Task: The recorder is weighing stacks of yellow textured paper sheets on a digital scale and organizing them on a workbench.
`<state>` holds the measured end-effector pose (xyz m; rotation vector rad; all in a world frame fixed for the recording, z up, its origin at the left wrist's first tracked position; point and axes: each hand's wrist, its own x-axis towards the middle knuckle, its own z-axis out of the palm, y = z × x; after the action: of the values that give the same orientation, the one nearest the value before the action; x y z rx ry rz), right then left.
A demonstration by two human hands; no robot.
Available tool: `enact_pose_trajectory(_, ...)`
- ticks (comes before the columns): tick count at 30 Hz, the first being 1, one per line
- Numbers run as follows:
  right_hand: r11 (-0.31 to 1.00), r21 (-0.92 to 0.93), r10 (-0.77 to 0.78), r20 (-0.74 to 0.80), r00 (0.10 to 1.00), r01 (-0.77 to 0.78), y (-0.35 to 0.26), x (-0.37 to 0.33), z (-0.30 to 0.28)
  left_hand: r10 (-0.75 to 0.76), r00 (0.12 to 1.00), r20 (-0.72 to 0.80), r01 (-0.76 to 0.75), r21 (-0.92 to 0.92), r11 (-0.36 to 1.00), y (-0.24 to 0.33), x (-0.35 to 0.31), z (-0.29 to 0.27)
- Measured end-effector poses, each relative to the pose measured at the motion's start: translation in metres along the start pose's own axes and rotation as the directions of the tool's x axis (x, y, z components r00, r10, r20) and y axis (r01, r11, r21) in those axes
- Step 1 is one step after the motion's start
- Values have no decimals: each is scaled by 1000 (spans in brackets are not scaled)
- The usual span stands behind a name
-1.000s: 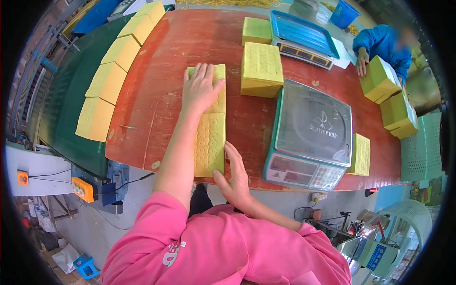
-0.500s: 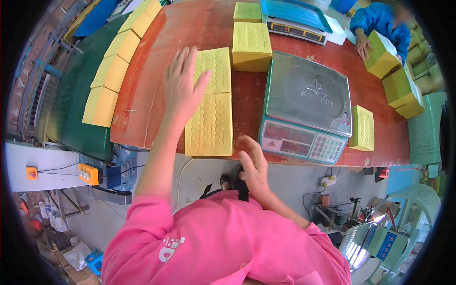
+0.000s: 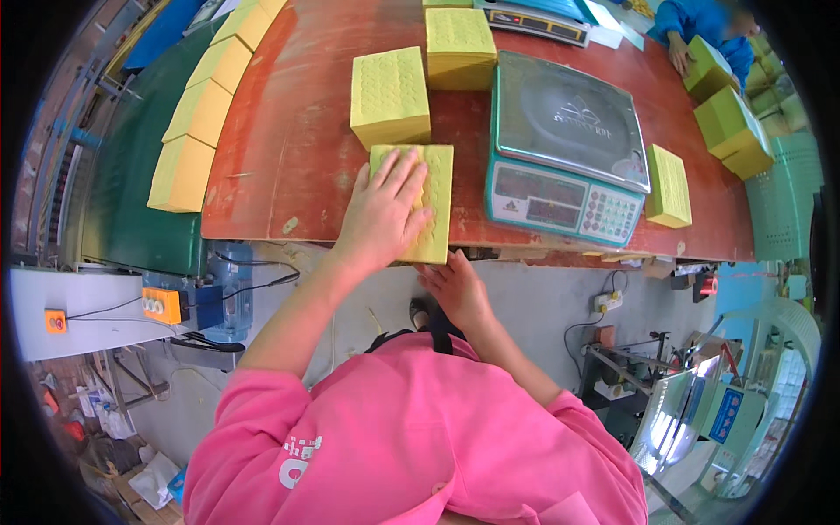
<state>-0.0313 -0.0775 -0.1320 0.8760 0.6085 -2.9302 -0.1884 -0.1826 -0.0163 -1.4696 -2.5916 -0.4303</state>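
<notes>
A yellow stack of embossed paper lies at the table's front edge, its near end jutting slightly past it. Flat on its top rests my left hand, fingers stretched out and pointing away from me. My right hand is just below the near end of this stack, fingers apart at its lower edge; the fingertips are partly hidden. Directly behind stands another yellow paper stack, set a little to the left. To the right is a digital weighing scale with a bare metal plate.
More yellow stacks stand behind, and one sits right of the scale. A row of them lines the red table's left side. A second scale is at the back. At far right, a person in blue touches a stack.
My left hand has come back from the far stack onto the near one. The near stack has shifted right and toward me, apart from the one behind. My right hand has moved to its near end.
</notes>
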Motion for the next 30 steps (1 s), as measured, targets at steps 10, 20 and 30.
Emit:
enact_pose_trajectory(10,938,-306,-63,304,951,160,-38,-52,18,-357,911,-204,164,-616,771,25,-65,-17)
enact_pose_trajectory(20,-113,-494,-567,744,352,862,-230,-96,83,-320,943,-91,-70,-995,76,93,73,32)
enact_pose_trajectory(30,-728,-576,-396,796,458,372,-389,-69,79,-139,930,341,29,-443,-896,164,230,80)
